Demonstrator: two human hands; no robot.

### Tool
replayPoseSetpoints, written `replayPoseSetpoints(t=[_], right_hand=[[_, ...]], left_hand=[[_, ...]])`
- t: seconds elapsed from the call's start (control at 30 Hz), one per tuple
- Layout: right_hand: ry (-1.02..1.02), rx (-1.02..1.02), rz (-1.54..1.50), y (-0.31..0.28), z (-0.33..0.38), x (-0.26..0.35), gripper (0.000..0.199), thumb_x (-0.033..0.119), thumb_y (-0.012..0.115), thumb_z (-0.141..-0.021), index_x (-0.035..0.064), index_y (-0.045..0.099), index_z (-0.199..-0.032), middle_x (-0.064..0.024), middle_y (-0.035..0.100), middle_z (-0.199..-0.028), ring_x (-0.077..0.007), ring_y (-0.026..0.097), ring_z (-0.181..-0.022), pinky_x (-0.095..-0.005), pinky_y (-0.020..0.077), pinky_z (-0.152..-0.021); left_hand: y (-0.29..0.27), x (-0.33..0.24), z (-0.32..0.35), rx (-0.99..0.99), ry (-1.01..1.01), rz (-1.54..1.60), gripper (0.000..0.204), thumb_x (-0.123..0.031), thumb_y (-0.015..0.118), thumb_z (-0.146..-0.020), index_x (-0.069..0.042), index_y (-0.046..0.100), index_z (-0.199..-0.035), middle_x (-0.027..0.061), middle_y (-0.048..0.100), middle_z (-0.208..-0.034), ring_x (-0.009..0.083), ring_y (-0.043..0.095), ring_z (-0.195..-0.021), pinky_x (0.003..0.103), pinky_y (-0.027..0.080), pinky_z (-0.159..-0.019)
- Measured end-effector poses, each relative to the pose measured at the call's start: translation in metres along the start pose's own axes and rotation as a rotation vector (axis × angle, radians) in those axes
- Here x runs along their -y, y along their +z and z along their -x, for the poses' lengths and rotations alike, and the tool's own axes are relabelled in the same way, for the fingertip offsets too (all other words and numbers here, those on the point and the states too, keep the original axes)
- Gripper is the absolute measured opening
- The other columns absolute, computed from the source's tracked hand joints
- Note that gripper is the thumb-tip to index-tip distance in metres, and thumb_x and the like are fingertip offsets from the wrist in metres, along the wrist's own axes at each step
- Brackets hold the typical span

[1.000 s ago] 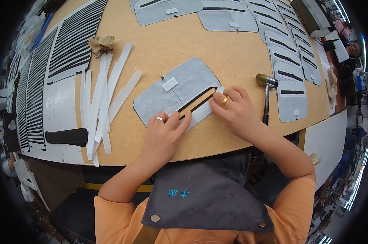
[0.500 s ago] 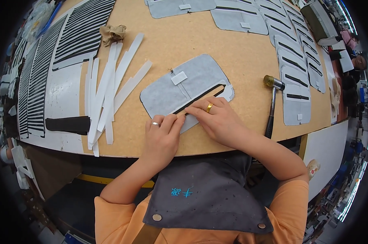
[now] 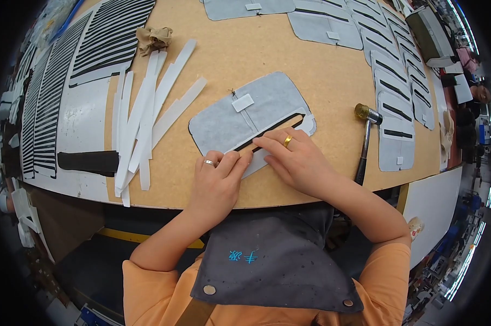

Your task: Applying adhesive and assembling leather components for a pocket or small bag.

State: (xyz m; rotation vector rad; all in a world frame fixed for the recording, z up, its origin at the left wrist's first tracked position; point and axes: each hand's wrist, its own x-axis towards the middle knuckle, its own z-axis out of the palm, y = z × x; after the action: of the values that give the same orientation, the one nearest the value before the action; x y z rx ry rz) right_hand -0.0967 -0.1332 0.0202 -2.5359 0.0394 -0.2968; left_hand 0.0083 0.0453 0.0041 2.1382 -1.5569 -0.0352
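Bare tabletop (image 3: 289, 60) is left open beyond the grey panel (image 3: 245, 117). Passage leftward is blocked by white strips (image 3: 148, 114), rightward by a hammer (image 3: 364, 138).

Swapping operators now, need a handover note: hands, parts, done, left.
Left hand: fingertips pressing the near edge of the grey felt panel, holding nothing.
Right hand: fingers flat on the same edge beside the black slot.
Panel lies on the wooden table; hammer at the right, white strips at the left, more slotted panels at the far right.
Done: panel laid out, edge partly pressed.
Left: pressing looks unfinished; hammer untouched.
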Motion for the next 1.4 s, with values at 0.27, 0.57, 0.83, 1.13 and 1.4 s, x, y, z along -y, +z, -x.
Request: replayPoseSetpoints(t=[0.27,0.57,0.83,1.13,1.4], right_hand=[[-0.195,0.038,0.273,-0.005,0.002,-0.002,0.037,0.006,0.064,-0.073,0.0066,0.062,-0.11,-0.0054,0.06,-0.107,-0.0226,0.056,-0.101,-0.0379,0.0415,-0.088],[-0.052,0.079,-0.052,0.015,-0.003,0.013,0.032,0.008,0.06,-0.083,0.0086,0.059,-0.115,-0.0053,0.06,-0.108,-0.0237,0.056,-0.102,-0.0379,0.0386,-0.089],[-0.325,0.192,0.246,0.004,-0.005,0.015,0.037,0.011,0.058,-0.08,0.0091,0.06,-0.117,-0.0011,0.06,-0.108,-0.0177,0.055,-0.102,-0.0389,0.0359,-0.092],[-0.361,0.152,0.365,0.008,-0.007,0.025,0.037,0.015,0.058,-0.077,0.0083,0.06,-0.114,0.0007,0.058,-0.112,-0.0141,0.055,-0.107,-0.0388,0.0351,-0.096],[0.21,-0.27,0.577,-0.064,0.037,-0.019,0.032,0.007,0.062,-0.083,0.0061,0.06,-0.115,-0.0078,0.058,-0.106,-0.0256,0.055,-0.099,-0.0412,0.0398,-0.089]], left_hand=[[0.002,0.002,0.006,-0.063,0.021,0.024,0.037,-0.002,0.064,-0.074,-0.004,0.061,-0.111,0.0057,0.056,-0.103,0.0232,0.053,-0.089,0.036,0.04,-0.08],[-0.024,0.003,0.018,-0.026,-0.221,0.177,0.029,-0.003,0.07,-0.077,-0.003,0.062,-0.105,0.012,0.052,-0.097,0.0283,0.051,-0.09,0.037,0.041,-0.078],[-0.019,0.009,0.029,-0.038,-0.093,0.096,0.027,-0.001,0.069,-0.076,-0.003,0.063,-0.103,0.0117,0.055,-0.099,0.0289,0.051,-0.086,0.038,0.042,-0.076],[-0.015,0.007,0.027,-0.099,-0.08,0.077,0.028,-0.005,0.069,-0.078,-0.003,0.064,-0.106,0.0063,0.056,-0.098,0.0249,0.052,-0.083,0.036,0.041,-0.076],[-0.012,-0.002,0.024,-0.032,-0.063,0.195,0.026,-0.001,0.068,-0.078,-0.001,0.063,-0.103,0.0106,0.056,-0.098,0.0283,0.052,-0.086,0.038,0.043,-0.077]])
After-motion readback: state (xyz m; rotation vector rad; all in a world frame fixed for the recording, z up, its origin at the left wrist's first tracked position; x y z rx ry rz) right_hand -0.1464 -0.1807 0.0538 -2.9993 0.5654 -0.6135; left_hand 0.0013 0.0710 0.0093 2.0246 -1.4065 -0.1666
